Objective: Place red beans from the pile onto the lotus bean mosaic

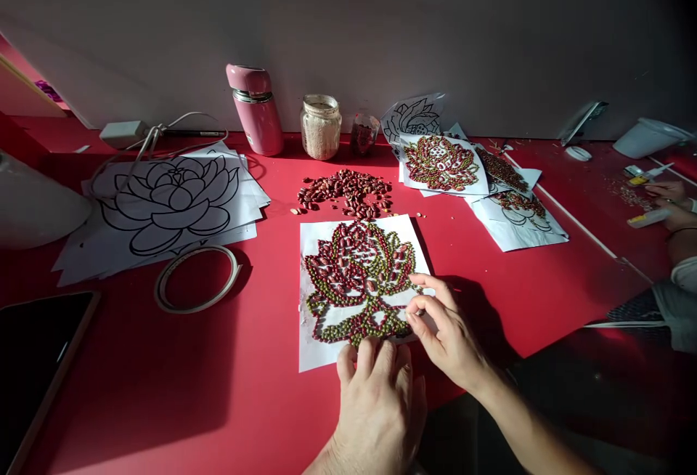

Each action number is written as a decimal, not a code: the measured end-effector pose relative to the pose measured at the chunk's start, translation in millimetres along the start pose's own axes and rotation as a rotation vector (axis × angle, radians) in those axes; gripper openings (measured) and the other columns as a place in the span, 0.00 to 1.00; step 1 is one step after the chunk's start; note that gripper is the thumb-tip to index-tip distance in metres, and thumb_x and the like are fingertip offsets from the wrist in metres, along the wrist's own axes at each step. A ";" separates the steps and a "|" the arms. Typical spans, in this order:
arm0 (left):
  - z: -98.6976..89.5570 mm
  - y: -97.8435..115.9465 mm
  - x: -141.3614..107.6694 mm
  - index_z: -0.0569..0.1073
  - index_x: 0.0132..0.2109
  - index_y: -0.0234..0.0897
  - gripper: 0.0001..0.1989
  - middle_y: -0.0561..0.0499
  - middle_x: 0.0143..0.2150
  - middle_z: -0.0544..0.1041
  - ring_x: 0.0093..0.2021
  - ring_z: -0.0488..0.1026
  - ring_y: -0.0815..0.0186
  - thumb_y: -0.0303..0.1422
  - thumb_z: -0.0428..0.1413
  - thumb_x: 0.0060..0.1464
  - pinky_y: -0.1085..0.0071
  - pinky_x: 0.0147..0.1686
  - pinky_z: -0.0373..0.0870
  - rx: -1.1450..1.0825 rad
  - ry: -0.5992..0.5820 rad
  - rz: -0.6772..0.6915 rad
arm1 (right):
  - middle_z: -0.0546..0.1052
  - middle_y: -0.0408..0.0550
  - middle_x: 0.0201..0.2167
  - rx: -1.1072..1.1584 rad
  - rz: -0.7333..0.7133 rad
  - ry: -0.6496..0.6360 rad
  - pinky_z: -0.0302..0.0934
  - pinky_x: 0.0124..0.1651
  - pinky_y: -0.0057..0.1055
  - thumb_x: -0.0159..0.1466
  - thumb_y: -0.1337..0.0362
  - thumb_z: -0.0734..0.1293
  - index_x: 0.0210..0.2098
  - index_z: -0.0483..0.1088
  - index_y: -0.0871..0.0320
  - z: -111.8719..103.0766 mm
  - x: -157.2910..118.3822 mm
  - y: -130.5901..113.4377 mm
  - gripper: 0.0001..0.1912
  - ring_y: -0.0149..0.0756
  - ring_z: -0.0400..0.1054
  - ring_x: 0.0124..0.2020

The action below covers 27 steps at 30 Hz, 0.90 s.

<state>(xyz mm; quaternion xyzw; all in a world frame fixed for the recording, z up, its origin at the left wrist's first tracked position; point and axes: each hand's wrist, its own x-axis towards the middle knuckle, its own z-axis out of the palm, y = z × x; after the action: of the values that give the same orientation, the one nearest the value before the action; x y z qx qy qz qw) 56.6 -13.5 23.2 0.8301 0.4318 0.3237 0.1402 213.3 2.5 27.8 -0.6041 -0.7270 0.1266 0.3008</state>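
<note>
A sheet of white paper [311, 357] lies on the red table with a lotus-shaped bean picture [353, 271] on it, made of red and green beans. My left hand [378, 395] rests at the sheet's lower edge, its fingers bent and close together. Its fingertips are partly hidden, so what they hold, if anything, does not show. Over the sheet's right edge, my right hand [449, 333] has its thumb and index finger pinched around a tiny dark thing too small to name. Just behind the sheet lies a loose pile of dark red beans [348, 190].
Left are printed lotus outlines [171, 206], a tape roll [157, 290] and a phone [41, 373]. Behind stand a pink thermos [258, 115], a jar [321, 130] and a small beaker [364, 134]. Finished bean pictures [443, 163] lie right; another person's hand [669, 192] is beyond.
</note>
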 end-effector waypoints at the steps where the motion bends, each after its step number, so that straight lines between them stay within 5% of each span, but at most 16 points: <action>1: 0.3 0.2 -0.1 0.70 0.36 0.38 0.07 0.54 0.31 0.70 0.34 0.61 0.64 0.27 0.53 0.46 0.62 0.35 0.55 -0.004 -0.003 -0.004 | 0.60 0.53 0.51 -0.001 -0.002 -0.003 0.56 0.51 0.38 0.63 0.66 0.57 0.32 0.64 0.57 1.9 -0.6 0.0 0.06 0.41 0.57 0.52; 27: 5.8 -3.9 -3.8 0.69 0.37 0.38 0.08 0.53 0.32 0.70 0.34 0.61 0.65 0.28 0.52 0.46 0.63 0.36 0.54 -0.030 0.034 0.010 | 0.59 0.52 0.53 -0.120 0.063 -0.043 0.57 0.50 0.44 0.59 0.61 0.61 0.42 0.64 0.55 4.8 13.5 -3.1 0.12 0.46 0.56 0.52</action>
<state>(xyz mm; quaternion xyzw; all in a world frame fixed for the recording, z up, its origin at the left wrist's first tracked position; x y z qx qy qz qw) 56.4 -14.0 15.2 0.8247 0.4249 0.3447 0.1436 206.8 15.5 29.5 -0.6408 -0.7202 0.1053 0.2442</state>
